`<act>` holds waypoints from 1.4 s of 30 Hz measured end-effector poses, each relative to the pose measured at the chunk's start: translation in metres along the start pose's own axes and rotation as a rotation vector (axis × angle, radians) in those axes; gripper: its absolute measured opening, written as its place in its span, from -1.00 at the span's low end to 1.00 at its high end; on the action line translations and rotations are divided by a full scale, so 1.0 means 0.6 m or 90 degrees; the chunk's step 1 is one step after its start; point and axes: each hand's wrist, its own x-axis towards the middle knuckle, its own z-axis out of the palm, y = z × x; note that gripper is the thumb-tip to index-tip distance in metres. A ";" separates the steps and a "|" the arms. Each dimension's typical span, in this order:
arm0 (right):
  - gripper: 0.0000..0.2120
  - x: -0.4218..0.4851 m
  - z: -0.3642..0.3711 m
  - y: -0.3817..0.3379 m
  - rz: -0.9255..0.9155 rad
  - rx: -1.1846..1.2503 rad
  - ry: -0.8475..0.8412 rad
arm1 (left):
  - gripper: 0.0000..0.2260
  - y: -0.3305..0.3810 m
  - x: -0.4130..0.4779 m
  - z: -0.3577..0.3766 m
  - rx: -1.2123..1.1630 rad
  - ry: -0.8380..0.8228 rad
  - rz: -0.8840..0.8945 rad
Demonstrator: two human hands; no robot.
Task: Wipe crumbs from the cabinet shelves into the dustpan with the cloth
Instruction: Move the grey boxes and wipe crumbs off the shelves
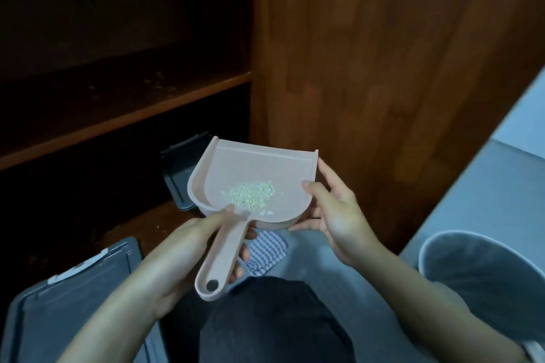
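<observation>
Before the cabinet (pixel 383 53), left hand (pixel 182 253) and right hand (pixel 339 215) grip pink dustpan (pixel 259 165) holding crumbs (pixel 250 194)

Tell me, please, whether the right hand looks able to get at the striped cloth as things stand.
Probably not right away: the right hand holds the dustpan by its side, and the striped cloth lies close beneath the pan, half hidden. Once it lets go, the way underneath looks free.

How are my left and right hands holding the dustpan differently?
The left hand wraps round the handle of the dustpan, thumb along its top; the right hand pinches the pan's right side wall, thumb on the rim, fingers underneath. The left hand sits nearer the body, the right hand farther forward. Both hold the same pink dustpan, crumbs inside.
</observation>
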 end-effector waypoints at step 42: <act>-0.74 -0.280 -0.480 0.079 0.113 0.220 0.572 | -0.64 -0.168 0.170 0.536 0.401 -0.112 -0.114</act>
